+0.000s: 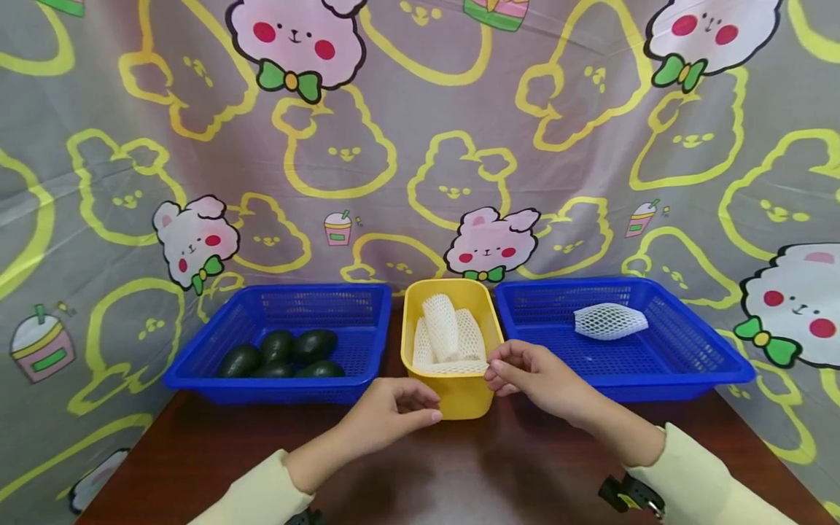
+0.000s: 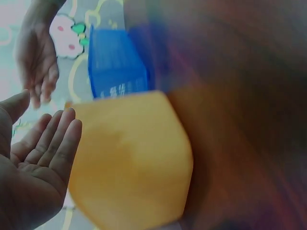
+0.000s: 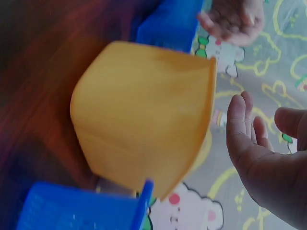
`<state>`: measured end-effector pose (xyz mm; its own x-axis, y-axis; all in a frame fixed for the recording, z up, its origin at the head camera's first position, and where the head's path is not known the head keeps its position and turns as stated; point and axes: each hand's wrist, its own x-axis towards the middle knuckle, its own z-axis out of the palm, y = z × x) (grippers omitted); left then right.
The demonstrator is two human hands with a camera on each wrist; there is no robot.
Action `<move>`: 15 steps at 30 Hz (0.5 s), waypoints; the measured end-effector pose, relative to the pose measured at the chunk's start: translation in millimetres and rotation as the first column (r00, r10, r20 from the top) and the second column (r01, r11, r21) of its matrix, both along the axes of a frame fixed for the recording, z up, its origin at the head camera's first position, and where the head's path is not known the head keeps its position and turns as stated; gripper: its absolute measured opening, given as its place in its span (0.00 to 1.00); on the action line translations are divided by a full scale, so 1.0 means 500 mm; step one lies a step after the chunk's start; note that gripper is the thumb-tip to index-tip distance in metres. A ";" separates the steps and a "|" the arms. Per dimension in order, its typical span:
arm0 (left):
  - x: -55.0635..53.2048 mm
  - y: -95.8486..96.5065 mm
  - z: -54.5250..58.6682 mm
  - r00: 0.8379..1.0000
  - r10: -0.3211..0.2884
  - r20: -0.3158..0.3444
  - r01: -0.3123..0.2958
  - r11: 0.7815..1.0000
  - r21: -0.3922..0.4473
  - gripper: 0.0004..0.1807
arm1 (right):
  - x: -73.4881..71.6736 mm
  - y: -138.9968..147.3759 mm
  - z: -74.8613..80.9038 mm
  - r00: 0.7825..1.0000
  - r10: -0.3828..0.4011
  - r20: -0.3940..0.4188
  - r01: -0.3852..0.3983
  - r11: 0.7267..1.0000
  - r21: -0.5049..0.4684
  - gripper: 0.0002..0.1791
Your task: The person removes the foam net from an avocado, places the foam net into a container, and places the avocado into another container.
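Note:
A yellow bin (image 1: 467, 397) stands between two blue baskets and holds several white foam net sleeves (image 1: 441, 328). My left hand (image 1: 387, 415) hovers at the bin's front left, fingers loosely bent, holding nothing. By the bin's front right rim is my right hand (image 1: 534, 375), its fingertips close to the end of a foam sleeve; in the right wrist view its thumb and fingers (image 3: 236, 120) stand apart with nothing between them. Several dark green avocados (image 1: 315, 345) lie in the left blue basket (image 1: 275, 382). One bulging white foam net (image 1: 610, 321) lies in the right blue basket (image 1: 623, 380); its contents are unclear.
All three containers stand on a dark reddish-brown table (image 1: 453, 474). Behind them hangs a grey cloth (image 1: 394, 109) with cartoon prints, close to the baskets' back rims. The bin sits tightly between the two baskets.

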<state>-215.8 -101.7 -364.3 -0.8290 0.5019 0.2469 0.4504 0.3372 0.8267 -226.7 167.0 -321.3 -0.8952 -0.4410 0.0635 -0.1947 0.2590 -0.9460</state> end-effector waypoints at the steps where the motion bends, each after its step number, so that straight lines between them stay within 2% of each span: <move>1: 0.001 0.013 -0.006 1.000 -0.018 -0.001 0.018 1.000 0.002 0.11 | -0.001 0.008 0.002 1.000 -0.006 -0.012 0.006 1.000 0.011 0.17; 6: 0.006 0.080 -0.037 0.994 -0.103 0.026 0.101 0.993 0.061 0.10 | -0.012 0.050 0.009 0.995 -0.058 -0.075 0.065 0.994 0.092 0.17; 9: 0.009 0.117 -0.050 0.985 -0.156 0.069 0.147 0.982 0.119 0.12 | -0.022 0.069 0.012 0.987 -0.088 -0.135 0.108 0.983 0.151 0.16; 12: 0.009 0.149 -0.061 0.976 -0.181 0.120 0.162 0.975 0.153 0.14 | -0.034 0.085 0.012 0.974 -0.108 -0.200 0.150 0.967 0.206 0.14; 15: 0.004 0.175 -0.071 0.973 -0.165 0.159 0.139 0.977 0.162 0.19 | -0.046 0.103 0.007 0.959 -0.127 -0.252 0.195 0.944 0.266 0.12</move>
